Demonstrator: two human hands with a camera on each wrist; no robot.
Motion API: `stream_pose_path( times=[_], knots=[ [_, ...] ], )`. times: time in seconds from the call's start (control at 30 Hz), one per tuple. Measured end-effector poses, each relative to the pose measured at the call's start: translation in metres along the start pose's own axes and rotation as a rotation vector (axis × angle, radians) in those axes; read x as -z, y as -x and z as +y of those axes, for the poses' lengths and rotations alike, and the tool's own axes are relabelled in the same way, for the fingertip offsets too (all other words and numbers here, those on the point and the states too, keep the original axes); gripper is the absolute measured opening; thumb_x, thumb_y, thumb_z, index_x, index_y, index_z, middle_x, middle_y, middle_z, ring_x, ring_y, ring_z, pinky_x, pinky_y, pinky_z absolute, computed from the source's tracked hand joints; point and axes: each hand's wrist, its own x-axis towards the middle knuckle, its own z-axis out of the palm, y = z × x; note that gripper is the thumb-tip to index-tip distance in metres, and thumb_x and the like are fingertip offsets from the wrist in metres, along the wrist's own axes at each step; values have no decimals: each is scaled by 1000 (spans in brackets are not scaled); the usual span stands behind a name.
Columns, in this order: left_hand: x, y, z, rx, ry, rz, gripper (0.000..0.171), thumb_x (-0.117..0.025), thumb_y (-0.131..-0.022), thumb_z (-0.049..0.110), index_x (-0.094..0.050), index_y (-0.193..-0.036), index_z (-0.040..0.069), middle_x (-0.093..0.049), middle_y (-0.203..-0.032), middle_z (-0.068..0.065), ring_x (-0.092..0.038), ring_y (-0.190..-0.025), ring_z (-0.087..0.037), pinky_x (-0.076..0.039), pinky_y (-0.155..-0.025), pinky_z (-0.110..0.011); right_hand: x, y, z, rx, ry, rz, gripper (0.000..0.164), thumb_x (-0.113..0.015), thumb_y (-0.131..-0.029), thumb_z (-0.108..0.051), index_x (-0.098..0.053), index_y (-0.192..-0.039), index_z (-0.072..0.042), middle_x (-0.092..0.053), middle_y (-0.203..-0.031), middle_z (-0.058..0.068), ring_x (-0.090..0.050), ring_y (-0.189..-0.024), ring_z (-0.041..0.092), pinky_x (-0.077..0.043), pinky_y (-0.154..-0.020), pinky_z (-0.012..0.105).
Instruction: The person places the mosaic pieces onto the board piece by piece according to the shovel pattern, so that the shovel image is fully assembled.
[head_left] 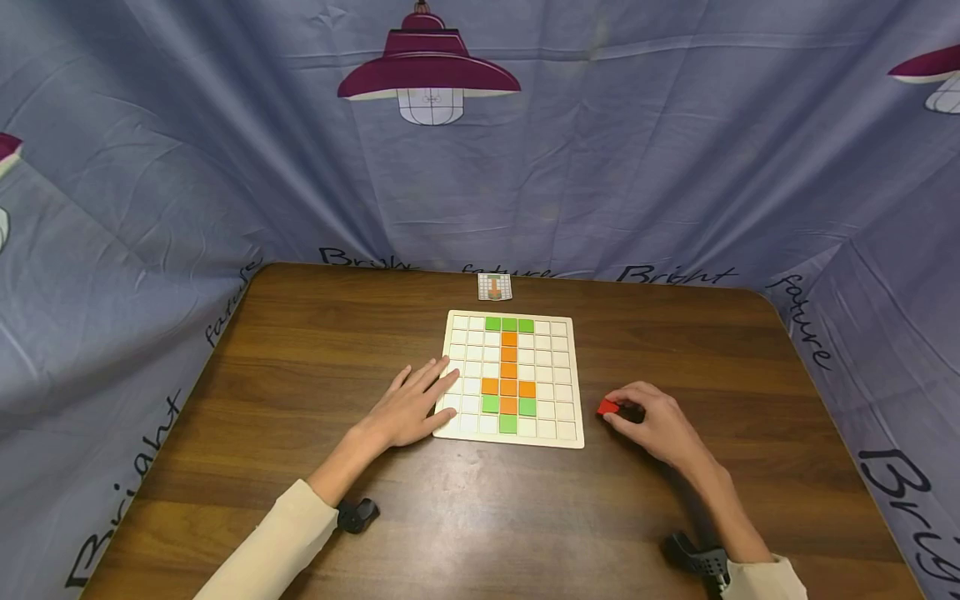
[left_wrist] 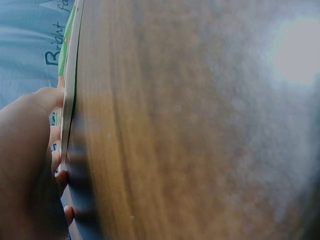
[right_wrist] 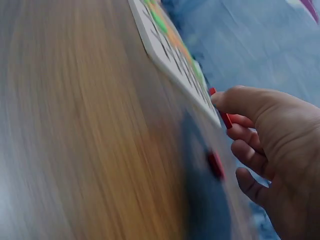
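A white grid board point(head_left: 558, 443) lies flat on the table, with orange and green square tiles set in an upright pattern on it. My left hand point(head_left: 411, 410) rests at the board's left edge, fingers spread over its rim; the left wrist view shows the thumb on top of the edge. To the right of the board, my right hand point(head_left: 660, 425) pinches a red tile point(right_wrist: 226, 116) between thumb and fingers. Below that hand, a blurred red patch point(right_wrist: 216, 165) shows against the tabletop in the right wrist view.
A small printed card point(head_left: 495, 287) with a tile pattern lies behind the board, near the far edge of the wooden table point(head_left: 330, 350). Blue-grey curtain point(head_left: 585, 183) with printed lamps and lettering hangs around the back and sides.
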Motion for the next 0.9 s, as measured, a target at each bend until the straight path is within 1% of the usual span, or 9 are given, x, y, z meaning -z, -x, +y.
stream_pose_path(
  times=[0.1, 0.23, 0.37, 0.5, 0.67, 0.8, 0.9],
  knots=[
    [0, 0, 0, -3, 3, 2, 64, -47, -105, 44, -30, -159, 13, -18, -164, -12, -18, -150, -31, -12, -116, -60, -12, -9, -18, 56, -37, -32, 26, -86, -78, -11, -75, -101, -12, -65, -96, -5, -59, -87, 14, -53, -74, 37],
    [0, -1, 0, 0, 4, 0, 65, -47, -105, 44, -30, -159, 14, -18, -165, -12, -17, -150, -30, -11, -116, -59, -28, -18, -38, 137, -65, -76, 23, -86, -80, -15, -75, -99, -13, -65, -98, -7, -59, -90, 12, -53, -78, 35],
    [0, -1, 1, 9, -1, -22, 65, -45, -105, 46, -27, -160, 16, -16, -165, -10, -15, -151, -28, -10, -117, -58, -42, -24, -52, 171, -80, -116, 20, -84, -81, -18, -75, -99, -15, -65, -100, -8, -59, -92, 10, -53, -81, 33],
    [0, 0, 1, 7, 6, -23, 65, -46, -105, 46, -27, -160, 15, -16, -165, -11, -15, -150, -29, -10, -117, -58, -52, -28, -58, 196, -82, -126, 19, -84, -81, -17, -75, -98, -15, -65, -99, -9, -58, -92, 8, -52, -81, 33],
    [1, 2, 1, -1, 7, -15, 65, -47, -105, 44, -28, -159, 14, -17, -165, -12, -17, -150, -31, -11, -116, -59, -61, -32, -62, 251, -19, -117, 18, -83, -81, -16, -75, -97, -14, -65, -98, -8, -58, -92, 10, -51, -82, 34],
    [2, 2, 2, -6, 9, -8, 65, -48, -105, 44, -28, -159, 14, -17, -165, -12, -17, -150, -31, -11, -116, -59, -64, -33, -65, 278, 20, -101, 18, -84, -80, -16, -75, -96, -15, -66, -96, -7, -58, -92, 12, -50, -82, 35],
    [3, 2, 2, -3, 7, -9, 66, -48, -105, 44, -28, -159, 14, -17, -165, -12, -17, -150, -31, -11, -117, -59, -63, -35, -66, 299, 34, -106, 17, -83, -80, -17, -76, -96, -16, -66, -95, -8, -58, -90, 11, -49, -79, 34]
  ],
)
